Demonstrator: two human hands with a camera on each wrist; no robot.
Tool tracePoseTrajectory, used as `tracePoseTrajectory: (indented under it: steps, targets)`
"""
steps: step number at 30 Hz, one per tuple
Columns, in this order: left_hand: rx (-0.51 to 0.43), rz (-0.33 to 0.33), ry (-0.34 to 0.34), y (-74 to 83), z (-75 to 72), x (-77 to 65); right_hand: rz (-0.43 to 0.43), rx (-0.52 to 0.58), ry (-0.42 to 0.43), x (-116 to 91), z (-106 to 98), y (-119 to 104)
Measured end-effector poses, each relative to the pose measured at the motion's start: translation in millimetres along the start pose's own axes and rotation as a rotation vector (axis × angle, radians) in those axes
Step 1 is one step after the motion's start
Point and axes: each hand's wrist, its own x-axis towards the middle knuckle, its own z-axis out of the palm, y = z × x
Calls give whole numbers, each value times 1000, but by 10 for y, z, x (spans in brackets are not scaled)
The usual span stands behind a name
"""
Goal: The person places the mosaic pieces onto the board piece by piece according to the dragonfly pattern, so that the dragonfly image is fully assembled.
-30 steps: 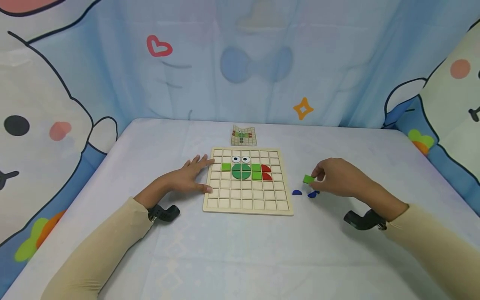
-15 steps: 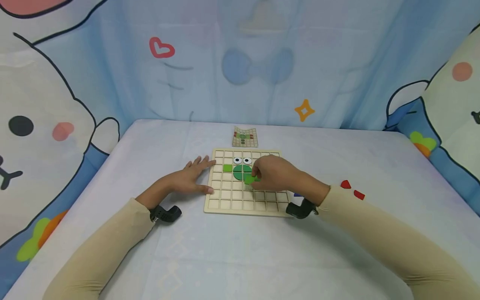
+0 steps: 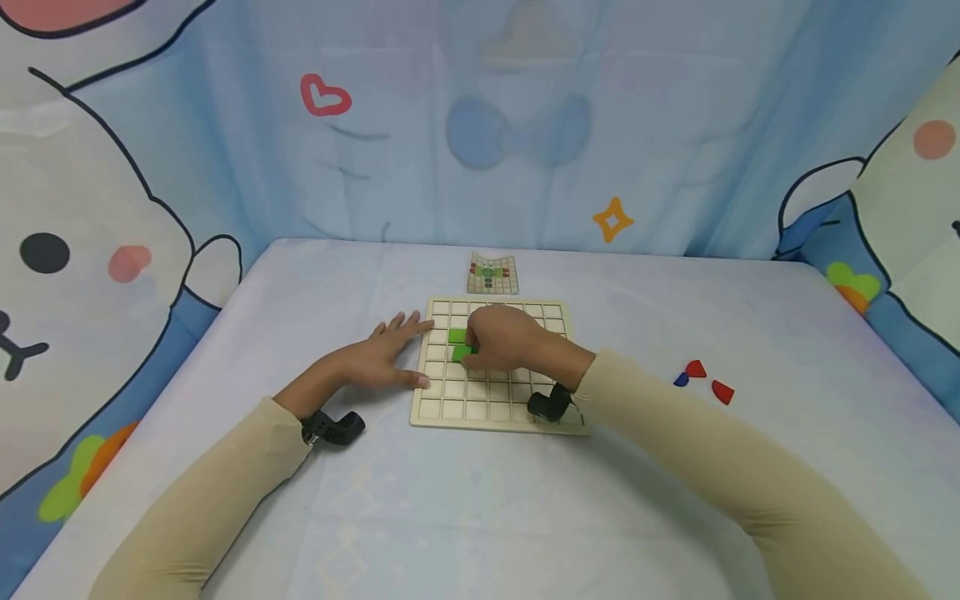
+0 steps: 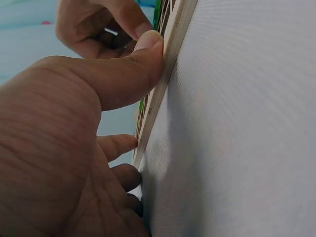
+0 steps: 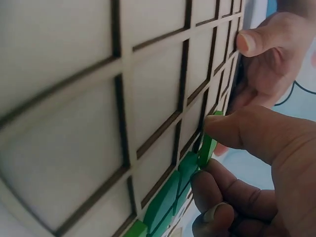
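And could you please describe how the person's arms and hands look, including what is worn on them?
The left sleeve and the right sleeve are long, plain and beige, with no markings visible. A black, bent device is worn at each wrist: the left device and the right device. No cables show. The left hand and right hand wear no gloves.

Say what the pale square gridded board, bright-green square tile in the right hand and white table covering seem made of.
Pale square gridded board: probably plywood, matte; its edge looks layered.
Bright-green square tile: painted wood or plastic, unclear which; smooth, evenly coloured, with little shine.
White table covering: likely matte fabric; faint creases and fine, weave-like texture show.
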Motion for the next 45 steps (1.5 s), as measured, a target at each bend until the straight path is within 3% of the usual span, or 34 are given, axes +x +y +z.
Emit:
tracePoseTrajectory:
  steps: [14, 31, 37, 45]
  targets:
    - [4, 10, -2, 4, -16, -14, -44, -63, -31, 117, -60, -77]
    - [8, 17, -1, -3, -11, -11, 0, -31, 19, 49, -12, -102]
    - [14, 15, -1, -4, 19, 8, 9, -57, 95, -184, 59, -156]
    - [21, -11, 3, 12, 3, -8, 3, -50, 112, -771, 132, -187]
